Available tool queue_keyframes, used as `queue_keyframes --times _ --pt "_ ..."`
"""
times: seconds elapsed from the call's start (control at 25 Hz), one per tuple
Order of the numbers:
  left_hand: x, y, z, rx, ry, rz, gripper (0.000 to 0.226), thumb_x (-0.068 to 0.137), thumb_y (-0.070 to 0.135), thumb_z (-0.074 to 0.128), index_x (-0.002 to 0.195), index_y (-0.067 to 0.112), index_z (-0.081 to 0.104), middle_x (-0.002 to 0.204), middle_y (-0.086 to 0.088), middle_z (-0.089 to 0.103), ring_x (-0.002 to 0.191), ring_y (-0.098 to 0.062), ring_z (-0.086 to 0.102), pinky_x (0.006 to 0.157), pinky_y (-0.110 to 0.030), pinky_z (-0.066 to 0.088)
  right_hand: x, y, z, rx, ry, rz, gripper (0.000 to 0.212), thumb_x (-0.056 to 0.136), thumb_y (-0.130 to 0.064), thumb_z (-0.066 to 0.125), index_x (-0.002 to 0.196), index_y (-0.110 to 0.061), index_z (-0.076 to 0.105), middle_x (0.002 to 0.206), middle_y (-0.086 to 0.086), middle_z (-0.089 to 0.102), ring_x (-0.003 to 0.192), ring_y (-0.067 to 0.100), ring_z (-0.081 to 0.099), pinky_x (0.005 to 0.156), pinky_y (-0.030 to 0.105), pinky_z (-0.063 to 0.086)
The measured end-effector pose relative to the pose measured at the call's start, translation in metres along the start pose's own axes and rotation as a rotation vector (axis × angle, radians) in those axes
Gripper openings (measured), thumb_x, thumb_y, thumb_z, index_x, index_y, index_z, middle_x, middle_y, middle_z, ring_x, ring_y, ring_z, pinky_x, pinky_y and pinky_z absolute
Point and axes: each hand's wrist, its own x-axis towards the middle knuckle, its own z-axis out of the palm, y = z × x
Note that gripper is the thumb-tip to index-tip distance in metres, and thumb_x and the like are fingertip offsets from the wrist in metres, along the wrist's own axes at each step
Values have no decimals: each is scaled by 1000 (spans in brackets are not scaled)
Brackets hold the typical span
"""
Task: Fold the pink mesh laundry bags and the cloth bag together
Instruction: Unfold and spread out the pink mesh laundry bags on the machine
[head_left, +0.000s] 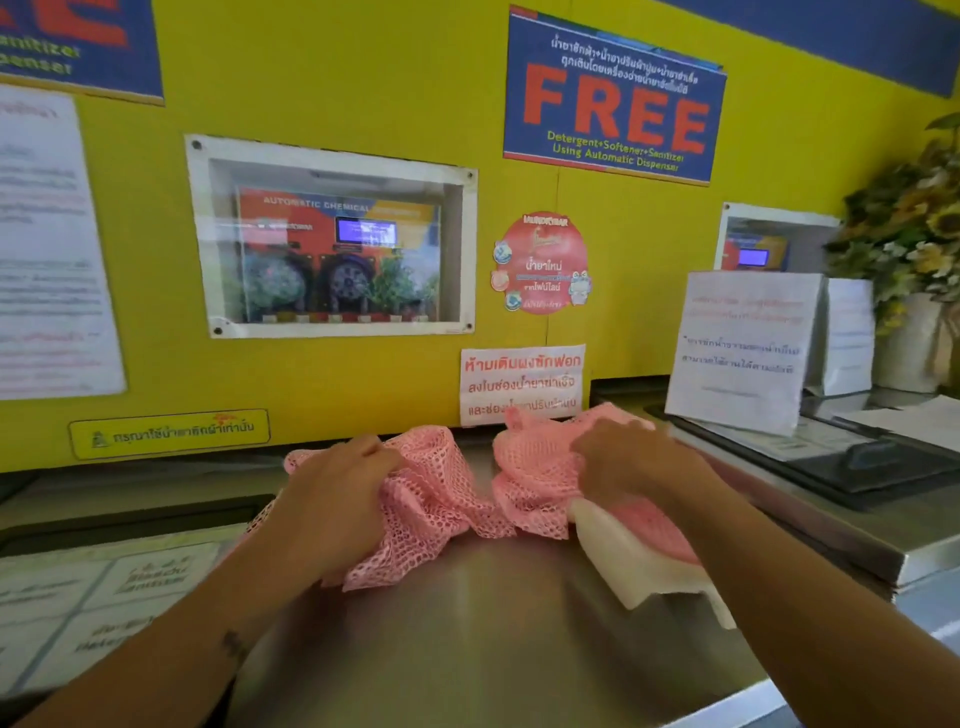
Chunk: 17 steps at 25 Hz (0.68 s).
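Head view shows both hands working on a steel bench (493, 623) below a yellow wall (415, 78). Left hand (337, 499) is closed on a bunch of pink mesh laundry bags (441, 499), its fingers (382, 457) curled into the netting near its far edge. Right hand (631, 462) is likewise clenched on the mesh at the other end, and it lies over a white cloth bag (639, 566), which sits flat on the bench beneath a pink layer. Between the hands the mesh sags and crumples onto the bench, so it seems the two grips are meant to stretch or gather the netting before laying it over the cloth bag. Mesh lies directly within and under both sets of fingers; the cloth bag sits under the right palm and wrist and reaches toward the near edge. Folding looks barely begun.
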Motion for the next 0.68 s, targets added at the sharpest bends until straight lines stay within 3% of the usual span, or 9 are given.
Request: queue_keyframes --times 0.08,0.16,0.2,0.28,0.4,0.52,0.68 --pt "-2 -7 -6 76 21 -38 44 78 11 54 118 25 64 119 3 57 114 -22 51 93 -40 42 -2 -21 -28 -76 245 14 55 88 -25 47 143 -27 41 147 8 39 134 36 38 110 60 27" --pt "-2 -12 -11 101 29 -116 41 80 17 51 118 29 62 126 5 51 120 -20 42 104 -42 35 1 -48 -50 75 385 -168 58 88 -25 51 145 -29 39 148 7 38 135 35 38 109 55 33" --pt "-2 -14 -12 83 39 -146 40 81 20 49 117 31 61 129 5 49 123 -20 40 107 -42 32 1 -64 -56 203 381 -272 60 86 -23 53 145 -29 40 148 7 38 135 34 39 108 52 36" --pt "-5 -23 -14 51 33 -217 40 80 24 48 116 33 61 135 5 45 128 -20 34 110 -44 27 11 -103 -52 452 211 -445 62 85 -20 53 146 -25 38 151 6 39 135 30 41 107 47 40" --pt "-11 -38 -18 24 -49 -341 39 74 29 46 108 36 65 144 1 36 139 -24 18 113 -50 14 23 -156 -5 577 -42 -536 63 84 -28 55 144 -24 36 141 4 52 120 28 54 94 40 48" --pt "-13 -53 -24 56 -9 -393 24 73 22 50 90 33 64 143 1 36 139 -23 14 111 -54 11 36 -172 28 601 103 -524 48 85 -23 57 132 -24 48 127 2 61 107 30 63 83 39 53" --pt "-12 -81 -47 -14 181 -479 24 74 13 53 85 33 61 124 8 47 128 -19 30 109 -50 15 55 -153 23 1038 156 -442 23 87 -13 62 104 -27 67 103 -6 68 93 20 68 76 36 55"
